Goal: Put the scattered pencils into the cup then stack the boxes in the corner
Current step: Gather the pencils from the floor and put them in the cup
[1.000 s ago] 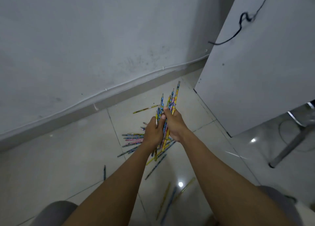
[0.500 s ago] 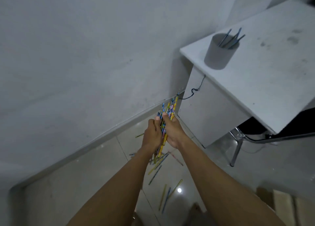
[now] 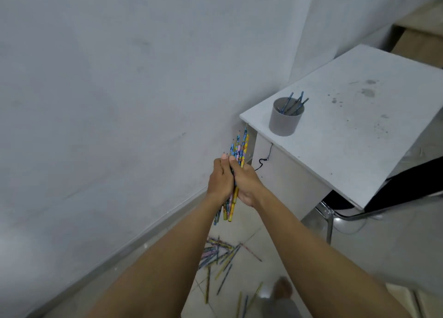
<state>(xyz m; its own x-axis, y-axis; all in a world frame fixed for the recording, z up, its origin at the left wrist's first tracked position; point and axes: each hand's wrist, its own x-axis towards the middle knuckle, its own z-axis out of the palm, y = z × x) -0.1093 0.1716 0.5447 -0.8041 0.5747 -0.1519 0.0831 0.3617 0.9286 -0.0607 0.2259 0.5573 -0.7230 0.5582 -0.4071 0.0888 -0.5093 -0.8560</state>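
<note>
A bundle of colourful pencils (image 3: 240, 147) stands nearly upright, clasped between both hands. My left hand (image 3: 220, 179) and my right hand (image 3: 247, 183) are pressed together around it, well above the floor. A grey cup (image 3: 285, 121) with a few dark pencils in it stands near the front left corner of a white table (image 3: 359, 126), up and to the right of my hands. Several more pencils (image 3: 219, 255) lie scattered on the tiled floor below my forearms.
A white wall runs along the left with a skirting at its base. A chair's metal leg (image 3: 330, 224) and dark seat show under the table. A black cable (image 3: 265, 158) hangs on the table's side panel. Cardboard box edges (image 3: 405, 298) show at bottom right. My foot (image 3: 282, 290) is on the floor.
I have risen from the floor with the pencil bundle held in both hands. The view has swung up and right, bringing the table and cup closer.
</note>
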